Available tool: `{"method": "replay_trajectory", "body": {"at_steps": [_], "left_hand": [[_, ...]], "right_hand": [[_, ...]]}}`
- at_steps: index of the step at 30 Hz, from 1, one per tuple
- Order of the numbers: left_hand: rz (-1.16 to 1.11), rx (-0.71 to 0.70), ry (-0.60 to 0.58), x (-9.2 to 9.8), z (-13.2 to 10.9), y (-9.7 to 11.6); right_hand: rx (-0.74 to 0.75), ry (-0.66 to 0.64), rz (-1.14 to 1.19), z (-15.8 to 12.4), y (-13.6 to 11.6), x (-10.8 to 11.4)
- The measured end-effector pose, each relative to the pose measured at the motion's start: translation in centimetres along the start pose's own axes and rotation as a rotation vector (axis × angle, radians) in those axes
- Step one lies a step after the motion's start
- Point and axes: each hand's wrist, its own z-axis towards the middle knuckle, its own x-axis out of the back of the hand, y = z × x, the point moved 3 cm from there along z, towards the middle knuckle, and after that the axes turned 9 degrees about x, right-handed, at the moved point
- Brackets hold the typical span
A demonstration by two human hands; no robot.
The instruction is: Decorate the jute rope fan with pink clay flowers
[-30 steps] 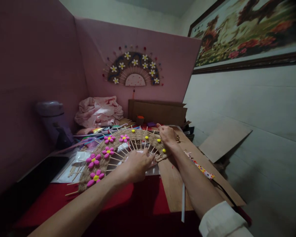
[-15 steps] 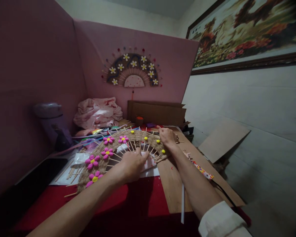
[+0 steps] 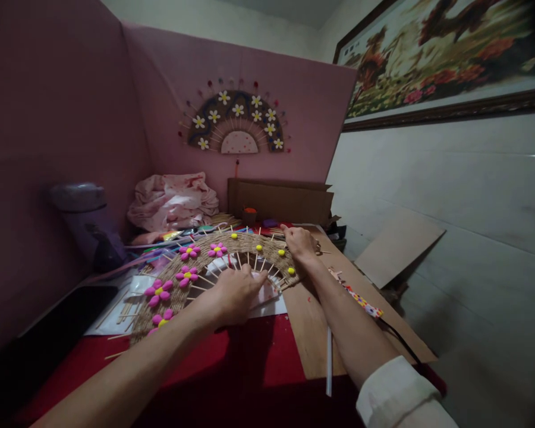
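Note:
A half-round fan (image 3: pixel 205 238) woven of brown twine on thin wooden sticks lies tilted over the table. Pink clay flowers (image 3: pixel 186 276) with yellow centres sit on its left half, and several yellow clay dots (image 3: pixel 281 252) are on the right half. My left hand (image 3: pixel 238 294) is closed at the inner arch, its fingers at the bare stick ends. At the right outer edge my right hand (image 3: pixel 301 244) is closed around the rim, with the thumb side up; its fingertips are partly hidden.
A finished fan with white flowers (image 3: pixel 238 110) hangs on the pink panel. Pink cloth (image 3: pixel 173 202), a purple bottle (image 3: pixel 84 223) and a cardboard box (image 3: pixel 280 201) stand behind. A brown board (image 3: pixel 312 339), a white strip (image 3: pixel 329 362) and a beaded strap (image 3: pixel 363 301) lie rightward.
The whole view has shifted slightly, so hands and fan appear a little further left. Both hands keep their places on the fan.

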Motion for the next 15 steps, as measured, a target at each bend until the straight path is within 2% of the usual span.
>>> {"method": "replay_trajectory", "body": {"at_steps": [4,8,15], "left_hand": [[0.003,-0.007,-0.017,-0.1,0.4,-0.4],[0.017,0.012,0.023,-0.5,0.4,-0.2],[0.04,0.048,0.065,-0.6,-0.7,-0.3]], "right_hand": [[-0.006,-0.001,0.001,-0.1,-0.1,0.1],[-0.017,-0.005,0.013,-0.1,-0.1,0.3],[-0.023,0.017,0.129,-0.2,0.0,-0.1]]}}
